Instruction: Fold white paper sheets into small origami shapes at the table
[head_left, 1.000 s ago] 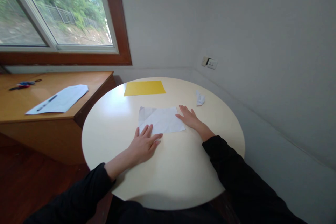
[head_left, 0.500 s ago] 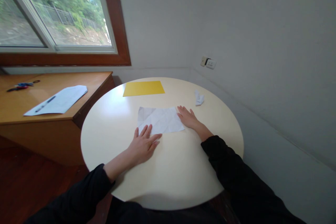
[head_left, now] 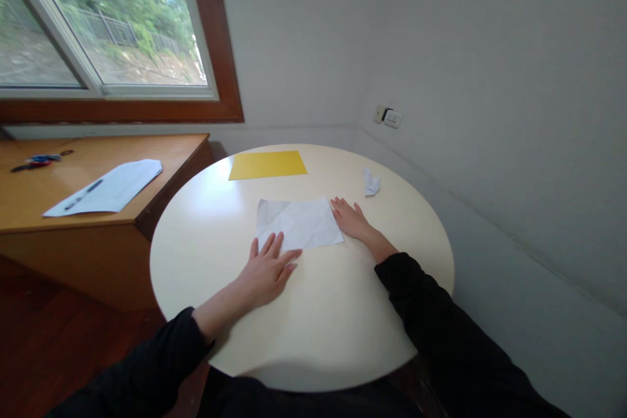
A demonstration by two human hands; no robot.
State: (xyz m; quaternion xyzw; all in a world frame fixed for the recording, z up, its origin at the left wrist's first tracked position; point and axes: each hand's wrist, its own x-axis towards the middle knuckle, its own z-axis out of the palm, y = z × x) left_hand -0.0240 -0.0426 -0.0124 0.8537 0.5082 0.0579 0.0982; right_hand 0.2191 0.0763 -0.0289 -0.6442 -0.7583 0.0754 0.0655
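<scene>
1. Fingers (head_left: 274, 249) of the left hand (head_left: 267, 271) lay spread flat, tips on the near edge of the paper (head_left: 298, 223) — gripping nothing.
2. Right hand (head_left: 351, 219) lay open too, pressing the sheet's right edge.
3. Creased and white, the paper sat mid-surface (head_left: 206, 255), near a yellow sheet (head_left: 267, 164).
4. Judged step: smoothing it flat. A next move would call for pinching an edge — one palm anchoring.
</scene>
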